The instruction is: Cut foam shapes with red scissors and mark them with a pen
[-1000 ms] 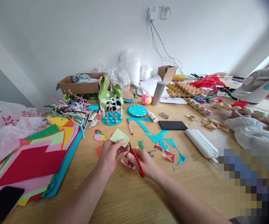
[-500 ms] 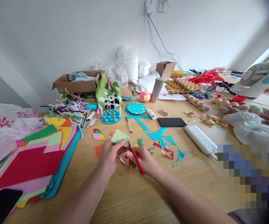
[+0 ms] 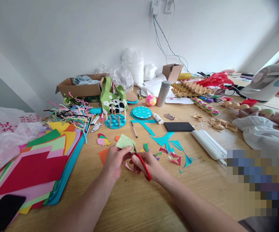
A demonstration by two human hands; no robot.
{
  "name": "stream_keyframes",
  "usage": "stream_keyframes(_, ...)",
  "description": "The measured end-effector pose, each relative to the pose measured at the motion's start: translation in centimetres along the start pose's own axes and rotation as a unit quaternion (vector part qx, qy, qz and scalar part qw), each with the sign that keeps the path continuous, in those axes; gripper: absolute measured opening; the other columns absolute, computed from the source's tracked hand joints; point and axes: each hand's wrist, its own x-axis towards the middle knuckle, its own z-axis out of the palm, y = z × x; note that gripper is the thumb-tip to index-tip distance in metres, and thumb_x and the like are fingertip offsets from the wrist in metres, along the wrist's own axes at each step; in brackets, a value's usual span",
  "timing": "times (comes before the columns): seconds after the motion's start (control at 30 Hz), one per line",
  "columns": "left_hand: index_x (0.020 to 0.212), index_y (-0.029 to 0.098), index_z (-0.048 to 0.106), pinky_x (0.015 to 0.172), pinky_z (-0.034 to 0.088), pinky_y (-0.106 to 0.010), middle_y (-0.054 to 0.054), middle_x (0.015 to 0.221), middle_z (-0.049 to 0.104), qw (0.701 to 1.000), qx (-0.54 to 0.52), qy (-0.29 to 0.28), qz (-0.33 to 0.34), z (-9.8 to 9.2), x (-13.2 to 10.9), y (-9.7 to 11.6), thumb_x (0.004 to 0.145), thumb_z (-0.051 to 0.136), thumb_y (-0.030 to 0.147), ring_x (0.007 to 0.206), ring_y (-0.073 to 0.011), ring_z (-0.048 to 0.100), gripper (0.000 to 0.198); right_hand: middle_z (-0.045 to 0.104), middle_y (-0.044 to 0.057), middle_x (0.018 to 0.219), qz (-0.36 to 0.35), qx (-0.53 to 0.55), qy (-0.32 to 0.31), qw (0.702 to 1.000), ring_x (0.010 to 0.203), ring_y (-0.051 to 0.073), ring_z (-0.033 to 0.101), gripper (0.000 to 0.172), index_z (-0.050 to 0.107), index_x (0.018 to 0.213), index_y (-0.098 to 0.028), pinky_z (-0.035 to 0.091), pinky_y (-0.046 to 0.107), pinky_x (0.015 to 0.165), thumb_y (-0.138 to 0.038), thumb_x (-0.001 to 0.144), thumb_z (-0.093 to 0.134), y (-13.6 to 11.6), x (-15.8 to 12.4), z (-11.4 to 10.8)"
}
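Note:
Between the thumb and fingers of my left hand (image 3: 114,161) is a light green piece of paper (image 3: 124,141) with a thin outline drawn on it. My right hand (image 3: 149,164) grips red-handled scissors (image 3: 144,166), whose blades meet the paper's right edge. How far apart the blades are is hard to see. Just beyond my hands lie pink, yellow and red cut shapes (image 3: 103,140) and an orange sheet (image 3: 103,156). Right of the scissors are small red scraps (image 3: 176,159) and blue offcuts (image 3: 163,140).
Coloured sheets (image 3: 30,170) are piled at the left, with a black phone (image 3: 4,211) on them. A dark tablet-like slab (image 3: 178,126) and a white power strip (image 3: 209,145) lie to the right. Farther back stand a metal bottle (image 3: 163,93) and a green panda bag (image 3: 114,100).
The whole view has shifted very slightly. Both hands keep the same hold, with the scissors still at the right edge of the green paper.

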Motion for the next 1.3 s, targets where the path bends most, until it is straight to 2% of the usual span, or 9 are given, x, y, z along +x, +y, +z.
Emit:
stream_keyframes(0.1, 0.067, 0.011, 0.07, 0.058, 0.05, -0.025, -0.003, 0.065, 0.067, 1.0, -0.002, 0.008, 0.005, 0.1, 0.0, -0.1, 0.054, 0.082, 0.022, 0.057, -0.0125, 0.06, 0.021, 0.056, 0.002, 0.056, -0.006, 0.005, -0.005, 1.0, 0.048, 0.01, 0.05, 0.066, 0.059, 0.07, -0.012, 0.037, 0.021, 0.045, -0.076, 0.078, 0.046, -0.2, -0.1, 0.0)
stream_keyframes(0.43, 0.062, 0.011, 0.069, 0.053, 0.049, -0.025, -0.004, 0.059, 0.066, 1.0, 0.004, 0.022, 0.021, 0.6, -0.3, -0.2, 0.054, 0.08, 0.024, 0.053, -0.0134, 0.059, 0.018, 0.057, 0.003, 0.055, 0.04, 0.012, 0.013, 0.999, 0.045, 0.01, 0.051, 0.073, 0.061, 0.071, -0.012, 0.038, 0.021, 0.042, -0.083, 0.072, 0.044, -0.7, -0.2, 0.1)
stream_keyframes(0.67, 0.065, 0.012, 0.071, 0.056, 0.05, -0.024, -0.004, 0.062, 0.067, 1.0, 0.0, 0.023, 0.02, 0.5, -0.3, -0.4, 0.056, 0.079, 0.023, 0.056, -0.0138, 0.061, 0.016, 0.057, 0.004, 0.054, 0.034, -0.022, 0.022, 0.999, 0.045, 0.01, 0.051, 0.069, 0.059, 0.069, -0.013, 0.037, 0.021, 0.044, -0.08, 0.075, 0.045, -0.7, -0.3, 0.0)
stream_keyframes(1.1, 0.065, 0.012, 0.07, 0.056, 0.05, -0.024, -0.003, 0.062, 0.067, 1.0, -0.002, 0.02, 0.014, 0.6, -0.4, -0.4, 0.056, 0.079, 0.023, 0.056, -0.0136, 0.06, 0.017, 0.056, 0.003, 0.051, 0.056, -0.034, 0.033, 0.997, 0.042, 0.01, 0.049, 0.073, 0.058, 0.066, -0.013, 0.035, 0.02, 0.041, -0.084, 0.07, 0.044, -0.9, -0.3, 0.0)
stream_keyframes(1.3, 0.065, 0.011, 0.07, 0.058, 0.05, -0.025, -0.005, 0.065, 0.069, 1.0, -0.002, 0.027, 0.011, 0.7, -0.4, -0.2, 0.055, 0.079, 0.022, 0.059, -0.015, 0.063, 0.017, 0.055, 0.002, 0.048, 0.051, -0.043, 0.043, 0.997, 0.04, 0.009, 0.047, 0.066, 0.054, 0.059, -0.015, 0.034, 0.02, 0.039, -0.08, 0.072, 0.049, -0.6, -0.2, 0.0)
